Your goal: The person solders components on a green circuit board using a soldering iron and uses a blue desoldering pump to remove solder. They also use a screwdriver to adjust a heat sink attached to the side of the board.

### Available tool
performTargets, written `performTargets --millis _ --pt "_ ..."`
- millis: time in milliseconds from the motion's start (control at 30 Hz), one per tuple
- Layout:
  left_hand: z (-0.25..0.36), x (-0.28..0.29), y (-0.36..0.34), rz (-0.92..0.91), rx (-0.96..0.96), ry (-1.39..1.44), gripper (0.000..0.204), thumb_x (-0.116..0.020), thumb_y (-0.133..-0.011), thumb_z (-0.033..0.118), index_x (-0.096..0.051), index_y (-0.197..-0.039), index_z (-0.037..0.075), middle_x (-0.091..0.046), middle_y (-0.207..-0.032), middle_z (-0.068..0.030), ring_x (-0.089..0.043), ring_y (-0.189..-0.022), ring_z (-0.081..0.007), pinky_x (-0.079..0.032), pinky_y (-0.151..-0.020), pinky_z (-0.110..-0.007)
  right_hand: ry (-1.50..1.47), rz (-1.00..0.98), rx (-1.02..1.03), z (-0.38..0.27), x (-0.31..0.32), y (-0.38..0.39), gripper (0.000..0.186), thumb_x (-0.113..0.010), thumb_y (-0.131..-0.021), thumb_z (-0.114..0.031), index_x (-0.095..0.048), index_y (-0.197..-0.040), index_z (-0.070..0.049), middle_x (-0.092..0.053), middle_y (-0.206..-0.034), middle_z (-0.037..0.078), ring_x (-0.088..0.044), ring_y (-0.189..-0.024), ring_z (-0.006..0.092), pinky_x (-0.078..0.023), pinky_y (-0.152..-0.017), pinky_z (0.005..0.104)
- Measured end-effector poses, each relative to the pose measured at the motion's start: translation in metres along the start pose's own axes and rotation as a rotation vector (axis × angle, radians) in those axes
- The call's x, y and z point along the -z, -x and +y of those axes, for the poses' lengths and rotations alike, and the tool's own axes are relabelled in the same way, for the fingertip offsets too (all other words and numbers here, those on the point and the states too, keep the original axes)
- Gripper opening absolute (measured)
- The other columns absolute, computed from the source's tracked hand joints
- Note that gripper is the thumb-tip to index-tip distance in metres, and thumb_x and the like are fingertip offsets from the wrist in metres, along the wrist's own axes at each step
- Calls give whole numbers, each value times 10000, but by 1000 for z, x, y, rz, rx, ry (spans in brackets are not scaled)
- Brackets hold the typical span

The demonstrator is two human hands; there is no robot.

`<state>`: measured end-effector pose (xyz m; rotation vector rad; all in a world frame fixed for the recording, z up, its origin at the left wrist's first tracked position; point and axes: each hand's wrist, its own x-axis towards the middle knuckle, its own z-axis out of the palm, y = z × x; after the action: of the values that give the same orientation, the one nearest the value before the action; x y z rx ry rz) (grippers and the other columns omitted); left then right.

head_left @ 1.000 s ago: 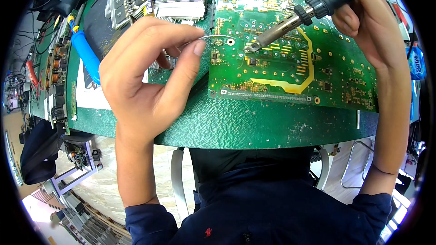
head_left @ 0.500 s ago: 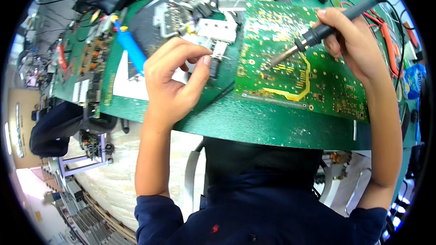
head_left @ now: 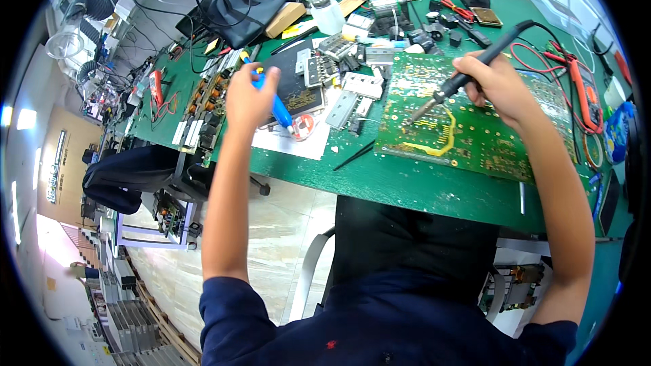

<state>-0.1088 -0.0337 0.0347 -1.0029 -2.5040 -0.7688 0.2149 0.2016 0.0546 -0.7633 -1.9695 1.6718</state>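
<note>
In my right hand (head_left: pixel 498 88) is a soldering iron (head_left: pixel 468 76), held like a pen with its tip down at the green circuit board (head_left: pixel 488 142). A yellow-gold track shows near the tip. At the left, my left hand (head_left: pixel 249 100) is over a blue solder sucker (head_left: pixel 279 110), thumb and forefinger apart on either side of it. Its upper part is partly hidden by the fingers. The sucker's lower end lies by a small round reel (head_left: pixel 304 127) on white paper (head_left: pixel 291 146). Black tweezers (head_left: pixel 354 155) lie between paper and board.
Grey metal parts (head_left: pixel 319 71) and a white heatsink-like block (head_left: pixel 363 85) crowd the middle. Component-filled boards (head_left: pixel 207 105) stand at the left, with a black bag (head_left: pixel 244 0) behind. An orange multimeter (head_left: pixel 584 95) with red leads lies at the right. The table's front edge (head_left: pixel 407 205) is near me.
My left hand has let go of a thin wire and moved left to the solder sucker, its fingers opening. The iron stays at the board. The view has shifted, showing more of the table's far side.
</note>
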Motion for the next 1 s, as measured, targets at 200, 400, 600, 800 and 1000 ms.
performTargets --millis 200,400,600,800,1000 --pt "-34 -23 -53 -453 333 -238 637 -675 -774 591 -610 -689 -37 -637 -654 -142 -649 -550 -260 -520 -503 -355 -6 -35 1 7 5 -7 294 -638 -857 -284 -582 -715 -32 -556 -566 34 -514 -473 96 -393 -435 239" --pt "-64 -25 -52 -349 497 297 320 -712 -795 261 -608 -862 -34 -633 -749 -96 -644 -602 -195 -523 -495 -330 31 -41 6 6 8 -9 274 -634 -878 -270 -561 -721 -58 -527 -540 16 -495 -460 89 -380 -433 234" --pt "-27 45 9 -222 414 1003 282 -686 -893 301 -575 -1018 73 -564 -785 11 -601 -696 -115 -515 -631 -290 45 -66 55 4 1 -4 272 -631 -878 -277 -576 -735 -52 -535 -548 19 -490 -462 78 -373 -430 226" --pt "63 79 70 -5 115 1478 267 -549 -985 278 -478 -1116 57 -590 -871 -70 -667 -847 -242 -568 -822 -452 61 -45 41 3 5 -4 279 -631 -874 -288 -590 -736 -49 -536 -546 22 -487 -457 78 -377 -426 226" --pt "108 74 104 54 -325 1615 283 -518 -991 318 -480 -1191 122 -525 -909 -77 -571 -840 -231 -488 -924 -513 18 -75 25 3 7 -5 286 -639 -872 -291 -587 -725 -51 -538 -544 21 -493 -459 81 -391 -436 226"
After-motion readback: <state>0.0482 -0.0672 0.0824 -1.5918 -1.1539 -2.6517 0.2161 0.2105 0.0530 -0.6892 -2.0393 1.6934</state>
